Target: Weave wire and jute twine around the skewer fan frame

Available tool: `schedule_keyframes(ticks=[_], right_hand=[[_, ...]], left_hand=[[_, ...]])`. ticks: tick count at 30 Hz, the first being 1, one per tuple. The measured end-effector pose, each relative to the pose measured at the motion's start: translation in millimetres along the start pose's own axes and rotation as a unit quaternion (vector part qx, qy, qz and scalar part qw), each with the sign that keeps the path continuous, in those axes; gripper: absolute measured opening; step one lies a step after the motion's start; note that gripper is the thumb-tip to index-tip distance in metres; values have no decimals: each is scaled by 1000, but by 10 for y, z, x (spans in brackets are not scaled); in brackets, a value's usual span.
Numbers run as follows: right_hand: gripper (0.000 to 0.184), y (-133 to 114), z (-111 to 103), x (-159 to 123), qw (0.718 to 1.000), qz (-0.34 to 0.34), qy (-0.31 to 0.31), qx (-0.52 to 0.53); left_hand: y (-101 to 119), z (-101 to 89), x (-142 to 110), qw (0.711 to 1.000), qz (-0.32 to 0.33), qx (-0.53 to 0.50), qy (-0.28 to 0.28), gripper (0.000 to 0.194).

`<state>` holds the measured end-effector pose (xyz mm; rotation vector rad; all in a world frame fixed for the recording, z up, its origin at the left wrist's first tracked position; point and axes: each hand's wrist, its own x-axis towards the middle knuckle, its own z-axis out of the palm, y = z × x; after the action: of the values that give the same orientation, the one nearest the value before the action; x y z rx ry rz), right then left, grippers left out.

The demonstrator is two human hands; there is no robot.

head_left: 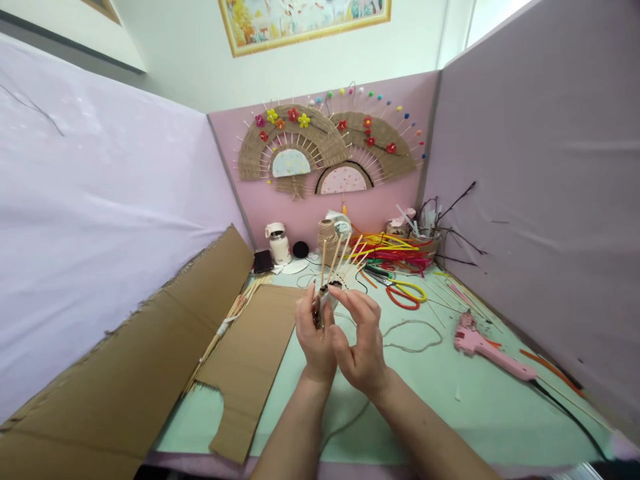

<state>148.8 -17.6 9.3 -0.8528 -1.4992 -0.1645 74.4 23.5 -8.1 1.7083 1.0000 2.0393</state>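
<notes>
Above the table I hold a small cardboard fan base (326, 300) with several thin wooden sticks (336, 261) fanning up from it. Black cord or trim shows along its top edge. My left hand (316, 337) is closed around the lower left side of the base. My right hand (363, 333) is closed at its right side, the index fingertip pressing near the black edge. Its thumb sits lower, apart from the top edge. Fingers hide most of the base. A dark cord trails beside the sticks on the right, and a loose loop of twine (417, 337) lies beyond my right hand.
A pink glue gun (493, 353) with a black cable lies at right. Scissors (407, 293) and coloured pipe cleaners (395, 252) are behind. Cut cardboard (250, 353) lies at left, beside a leaning cardboard sheet (165, 347). A twine spool (327, 235) and white bottle (279, 245) stand at the back.
</notes>
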Motion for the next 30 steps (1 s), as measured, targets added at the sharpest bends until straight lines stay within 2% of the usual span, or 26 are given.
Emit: schedule_keyframes(ticks=[6,13,18,20,23,26,27,29,30], right_hand=[[63,11,2,25,999,9,-7,-49],[58,29,-5,20,997,51,28,-59],[62,8,-13,28,1000,2,-3,-22],[60,-1,-16,43,1000,4,-12,-21],[53,13,-31,51,998,38,39,-22],[37,50,-42,26,991,85,104,-2],[28,62,-40,12,989,109,98,13],[9,85,-27,-16,983,174,29,52],[12,98,-17,-28,975,209,-18,70]], left_hand=[[0,-13,10,999,48,20,-10,38],[-51,14,10,999,-24,-34,16,41],[-35,18,3,998,-34,-49,17,39],[-15,18,-1,997,-32,-64,15,38],[12,23,34,993,-56,-99,36,38],[13,25,141,976,-137,-147,90,40],[6,22,189,965,-168,-173,107,38],[-15,10,284,940,-217,-233,124,33],[-25,1,325,928,-233,-261,126,31]])
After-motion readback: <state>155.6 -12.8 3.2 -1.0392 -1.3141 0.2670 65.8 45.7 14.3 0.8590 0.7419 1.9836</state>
